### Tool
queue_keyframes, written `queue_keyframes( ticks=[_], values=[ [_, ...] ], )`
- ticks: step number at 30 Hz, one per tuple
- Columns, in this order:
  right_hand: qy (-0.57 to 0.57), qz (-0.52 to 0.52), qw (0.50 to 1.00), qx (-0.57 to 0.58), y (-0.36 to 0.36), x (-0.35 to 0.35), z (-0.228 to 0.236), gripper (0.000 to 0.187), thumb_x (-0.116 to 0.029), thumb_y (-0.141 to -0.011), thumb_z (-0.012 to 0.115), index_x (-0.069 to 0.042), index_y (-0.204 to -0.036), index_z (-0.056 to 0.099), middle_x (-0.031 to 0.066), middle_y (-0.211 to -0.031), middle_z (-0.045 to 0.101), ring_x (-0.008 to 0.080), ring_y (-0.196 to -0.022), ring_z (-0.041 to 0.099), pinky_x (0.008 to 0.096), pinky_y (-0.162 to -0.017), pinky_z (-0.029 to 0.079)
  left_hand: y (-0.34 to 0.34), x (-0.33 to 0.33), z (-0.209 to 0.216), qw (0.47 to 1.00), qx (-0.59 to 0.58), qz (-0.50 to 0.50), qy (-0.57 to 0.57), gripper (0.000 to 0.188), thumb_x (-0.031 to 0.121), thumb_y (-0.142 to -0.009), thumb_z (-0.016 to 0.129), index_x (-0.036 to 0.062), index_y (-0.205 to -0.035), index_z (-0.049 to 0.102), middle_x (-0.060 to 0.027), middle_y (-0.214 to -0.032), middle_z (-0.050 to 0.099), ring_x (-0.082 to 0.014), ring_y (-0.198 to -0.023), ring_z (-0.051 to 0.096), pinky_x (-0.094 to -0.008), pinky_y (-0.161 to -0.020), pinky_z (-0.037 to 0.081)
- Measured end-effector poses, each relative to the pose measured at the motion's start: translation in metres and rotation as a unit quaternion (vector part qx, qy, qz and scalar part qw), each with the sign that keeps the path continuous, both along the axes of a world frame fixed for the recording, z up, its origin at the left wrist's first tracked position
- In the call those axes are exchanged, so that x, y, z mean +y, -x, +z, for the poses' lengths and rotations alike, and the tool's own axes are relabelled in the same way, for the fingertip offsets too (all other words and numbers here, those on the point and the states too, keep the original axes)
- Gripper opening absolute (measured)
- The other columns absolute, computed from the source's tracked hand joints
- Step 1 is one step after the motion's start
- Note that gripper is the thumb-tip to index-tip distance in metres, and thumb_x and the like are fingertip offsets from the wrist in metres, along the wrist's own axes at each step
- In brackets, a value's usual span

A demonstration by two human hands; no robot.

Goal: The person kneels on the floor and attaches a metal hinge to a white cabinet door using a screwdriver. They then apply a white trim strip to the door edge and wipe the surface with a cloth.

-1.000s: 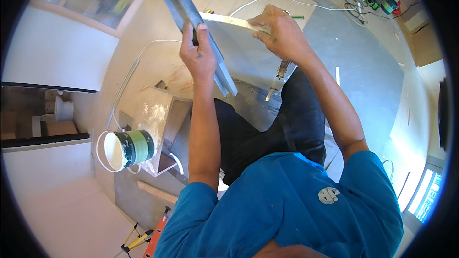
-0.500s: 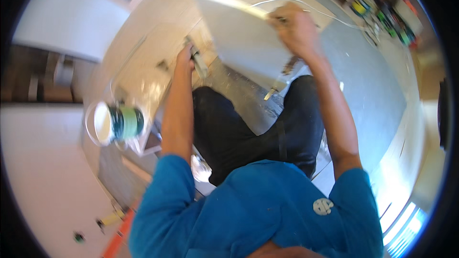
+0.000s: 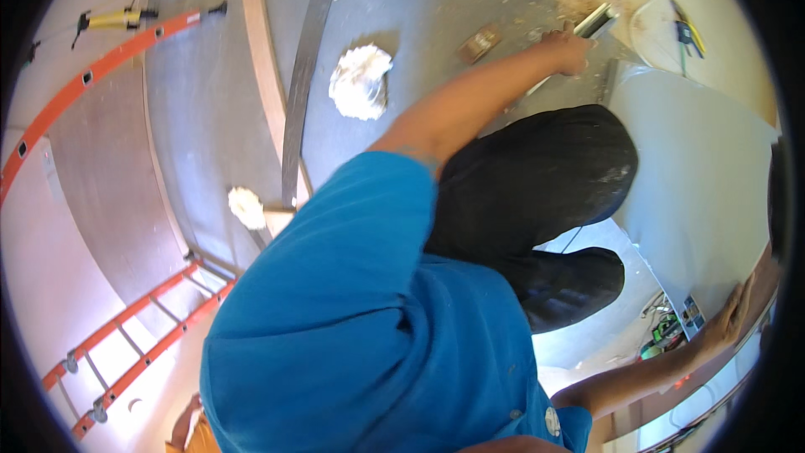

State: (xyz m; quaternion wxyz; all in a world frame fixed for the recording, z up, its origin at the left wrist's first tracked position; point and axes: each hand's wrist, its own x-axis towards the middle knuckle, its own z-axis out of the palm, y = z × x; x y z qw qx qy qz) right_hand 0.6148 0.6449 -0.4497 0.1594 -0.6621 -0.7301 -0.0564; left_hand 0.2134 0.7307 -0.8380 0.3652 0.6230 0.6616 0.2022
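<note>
My left hand [image 3: 568, 52] reaches out at the upper right, its fingers closed round a narrow bar-shaped tool [image 3: 596, 22] with light edges and a dark middle. Its exact kind does not show. At the far right my right hand [image 3: 736, 312] is at the edge of a large pale grey board [image 3: 692, 172], with its fingers round that edge. The board stands tilted beside my knees. On the floor near my left forearm lie a small brown block-like piece [image 3: 480, 44] and a crumpled white bundle [image 3: 360, 82].
An orange ladder [image 3: 142, 327] stands at lower left, with another orange rail [image 3: 109, 63] above it. Wooden strips [image 3: 262, 42] cross the floor. A yellow caulking gun [image 3: 113, 19], yellow-handled tool [image 3: 689, 32] and piled tools [image 3: 664, 331] lie around. Another person's orange clothing [image 3: 201, 436] shows at bottom left.
My view has swung round, bringing the ladder and white bundles into sight. The board now appears at the right, with my right hand still at its edge. The bar-shaped tool stays in my left hand.
</note>
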Motion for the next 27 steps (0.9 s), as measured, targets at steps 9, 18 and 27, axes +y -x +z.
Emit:
queue_keyframes(
  ticks=[9,18,27],
  values=[
    [-0.007,-0.015,0.999,0.045,0.029,0.012,0.003,0.04,-0.029,-0.11,0.061,-0.006,-0.141,0.069,0.011,-0.145,0.067,0.0228,-0.129,0.064,0.036,-0.11,0.049,0.207,-0.356,-0.007,0.883,0.277,0.337,0.172,0.082,0.049,-0.09,0.076,0.0013,-0.149,0.044,-0.0262,-0.141,0.051,-0.0475,-0.133,0.05,-0.0651,-0.105,0.043],
    [0.024,-0.002,0.991,0.133,0.028,0.005,-0.006,0.041,-0.022,-0.11,0.061,-0.004,-0.146,0.063,0.0113,-0.142,0.068,0.0193,-0.126,0.064,0.0335,-0.108,0.051,0.253,-0.302,0.034,0.706,-0.509,0.493,-0.01,0.048,0.031,-0.109,0.056,0.005,-0.149,0.052,-0.0146,-0.139,0.066,-0.0336,-0.117,0.07,-0.0454,-0.099,0.058],
    [0.035,0.056,0.997,0.05,0.014,-0.013,-0.002,0.048,-0.017,-0.107,0.063,-0.011,-0.153,0.057,0.0161,-0.15,0.063,0.0293,-0.137,0.06,0.0406,-0.116,0.044,0.201,-0.142,0.203,0.518,-0.838,0.168,-0.034,0.067,0.05,-0.107,0.05,0.0096,-0.161,0.042,-0.0171,-0.162,0.048,-0.0402,-0.146,0.049,-0.0615,-0.122,0.038]
  ],
)
